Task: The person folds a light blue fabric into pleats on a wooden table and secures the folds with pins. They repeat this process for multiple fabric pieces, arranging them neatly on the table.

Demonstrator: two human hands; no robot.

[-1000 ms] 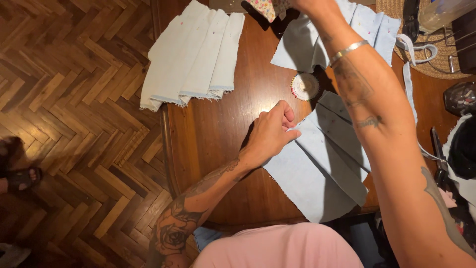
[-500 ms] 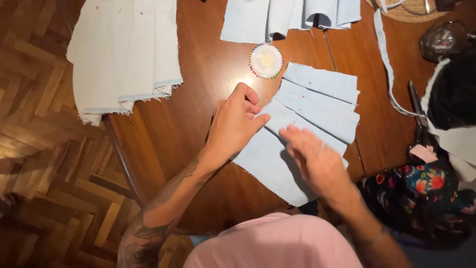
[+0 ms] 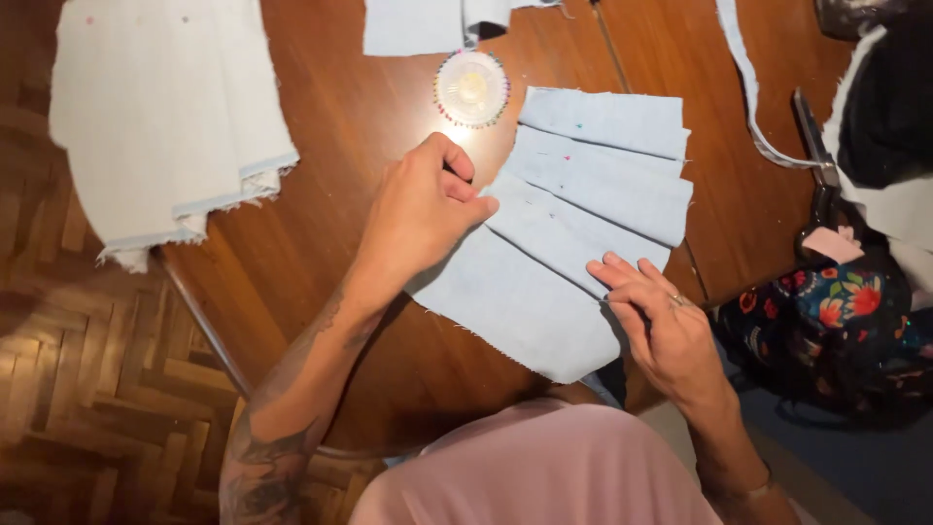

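Near the table's (image 3: pixel 321 292) front edge, the right hand (image 3: pixel 671 335) is resting open, fingertips pressing the pleated pale-blue cloth (image 3: pixel 544 292). The left hand (image 3: pixel 418 214) is pinching a fold, possibly holding a pin. Keeping folds flat and aligned is helping here. Farther back, the pin wheel (image 3: pixel 471 89) is lying.

1. We see pleated cloth (image 3: pixel 573 233) lying on the table (image 3: pixel 340 243), a pin wheel (image 3: pixel 471 88) just beyond it.
2. Folded cloth (image 3: pixel 165 117) overhangs the table's far left.
3. Scissors (image 3: pixel 816 165) lie at right.
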